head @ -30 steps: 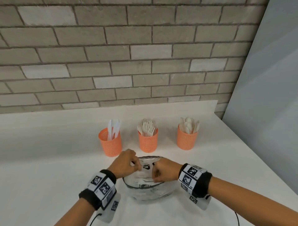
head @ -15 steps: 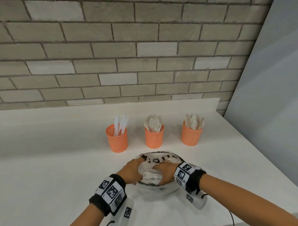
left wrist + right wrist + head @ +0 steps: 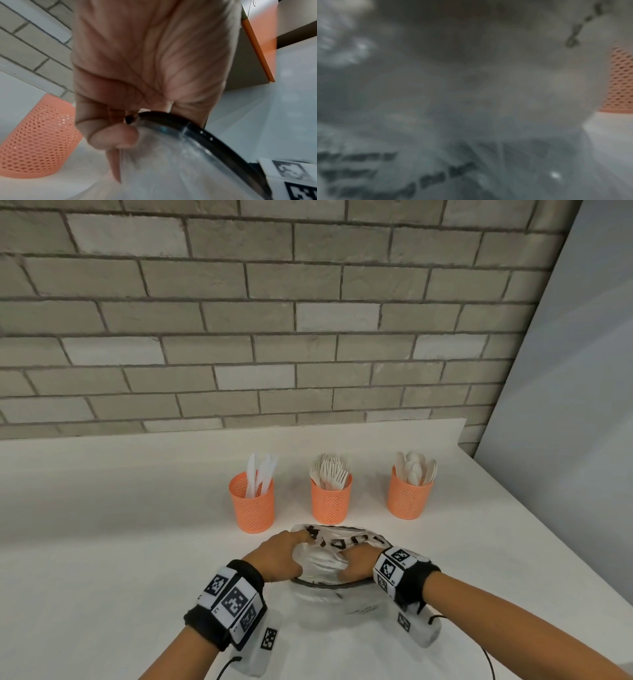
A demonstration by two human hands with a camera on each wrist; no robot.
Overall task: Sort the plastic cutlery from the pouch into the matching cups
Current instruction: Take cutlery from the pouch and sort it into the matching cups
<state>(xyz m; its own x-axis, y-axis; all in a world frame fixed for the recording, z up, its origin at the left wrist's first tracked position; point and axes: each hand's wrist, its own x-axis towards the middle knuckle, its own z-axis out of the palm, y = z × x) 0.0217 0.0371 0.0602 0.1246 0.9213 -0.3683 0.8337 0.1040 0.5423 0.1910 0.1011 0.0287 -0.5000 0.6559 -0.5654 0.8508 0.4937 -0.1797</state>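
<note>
Between the two hands, on the white countertop [image 3: 102, 559], lies the clear soft-plastic pouch with black lettering and a dark zip rim [image 3: 342, 542], white cutlery showing faintly through its film. The left hand [image 3: 279, 556] pinches the rim at its own side, thumb and fingers curled on the dark edge in the left wrist view. The right hand [image 3: 356, 565] reaches into the mouth; whether its fingers clasp a piece I cannot tell, since the right wrist view is only blur.

The film looks limp and slippery and would likely collapse without a hold on the stiffer rim; the cutlery is probably light, rigid and tangle-prone, best taken by a handle.

Just beyond the grip stand three orange perforated cups: knives [image 3: 251, 501] nearest the left hand, forks [image 3: 331, 501] straight ahead, spoons [image 3: 410, 498] past the right. Each is upright and already bristling, so a careless reach could tip one.
</note>
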